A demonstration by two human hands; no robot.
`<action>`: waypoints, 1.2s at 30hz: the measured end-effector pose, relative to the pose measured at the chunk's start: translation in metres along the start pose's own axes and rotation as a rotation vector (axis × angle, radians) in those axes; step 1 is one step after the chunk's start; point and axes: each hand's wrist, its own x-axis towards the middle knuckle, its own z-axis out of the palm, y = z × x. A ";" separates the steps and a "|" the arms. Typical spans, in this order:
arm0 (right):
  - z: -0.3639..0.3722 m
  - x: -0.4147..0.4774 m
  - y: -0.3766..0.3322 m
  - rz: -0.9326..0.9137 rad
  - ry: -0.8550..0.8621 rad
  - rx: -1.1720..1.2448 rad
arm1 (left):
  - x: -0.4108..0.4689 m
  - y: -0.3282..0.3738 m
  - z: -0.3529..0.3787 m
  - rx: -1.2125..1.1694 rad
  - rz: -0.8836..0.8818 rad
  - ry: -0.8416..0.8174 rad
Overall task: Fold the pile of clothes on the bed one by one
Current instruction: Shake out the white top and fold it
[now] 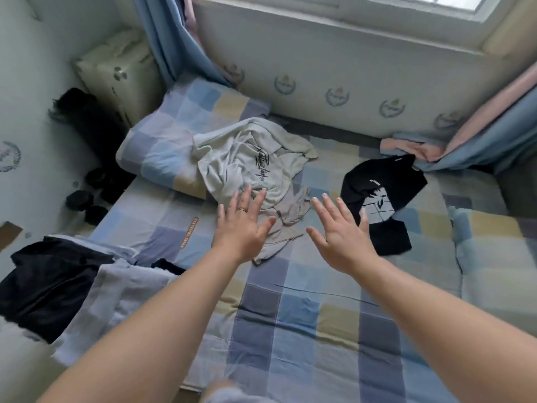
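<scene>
**Head view**

- Bed (305,330): sheet checked in blue, grey, cream and lilac. It fills most of the view. Its far edge meets a wall (319,62) printed with wreath emblems, with a window (421,7) above.
- Pillow (174,141): same check, at the far left corner of the bed.
- Pale T-shirt (250,161): crumpled, black script print facing up. Its far part lies on the pillow's right end and its near part trails onto the sheet.
- Black T-shirt (374,199): crumpled, pale print showing. It lies on the sheet to the right of the pale T-shirt, with a strip of sheet between them.
- Dark garment (49,283) and pale blue garment (116,298): at the near left edge of the bed, touching. The pale blue one overlaps the dark one's right side.
- Quilt (494,248): checked, bunched along the right edge of the bed.
- Left curtain (165,39): blue and pink, hanging behind the pillow.
- Right curtain (494,132): same colours. Its hem lies on the far right corner of the bed, just beside the black T-shirt.
- Cream case (116,68): in the left corner beyond the pillow, blurred. What it holds cannot be told.
- Black items (87,196): several rounded pieces on the floor left of the bed, too blurred to identify.
- Left hand (242,225): palm down, fingers (247,196) straight and spread, holding nothing. There is a ring (241,210) on one finger. The fingertips are over the near folds of the pale T-shirt; whether they touch cannot be told.
- Right hand (340,237): palm down, its fingers (322,207) straight and spread, holding nothing. It is over the strip of sheet between the two T-shirts, with the little finger in front of the black T-shirt's edge.
</scene>
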 end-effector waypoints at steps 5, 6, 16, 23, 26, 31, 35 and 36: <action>-0.008 0.009 0.034 -0.063 -0.004 -0.043 | 0.017 0.028 -0.003 0.127 0.007 -0.053; -0.007 0.012 0.037 -0.073 -0.015 -0.054 | 0.022 0.031 -0.003 0.134 0.012 -0.057; 0.067 0.175 0.032 -0.080 -0.063 0.010 | 0.200 -0.101 0.031 0.343 0.033 -0.073; 0.208 0.377 -0.001 -0.083 -0.148 0.044 | 0.407 -0.235 0.137 0.357 -0.012 -0.128; 0.277 0.471 -0.027 -0.100 -0.197 0.129 | 0.484 -0.299 0.184 0.330 -0.141 -0.082; 0.364 0.603 -0.068 -0.077 -0.156 0.256 | 0.532 -0.376 0.275 0.258 -0.323 -0.123; 0.401 0.648 -0.072 -0.124 -0.097 0.281 | 0.549 -0.397 0.300 0.162 -0.287 0.000; 0.406 0.652 -0.070 -0.125 -0.079 0.301 | 0.552 -0.399 0.302 0.146 -0.277 0.021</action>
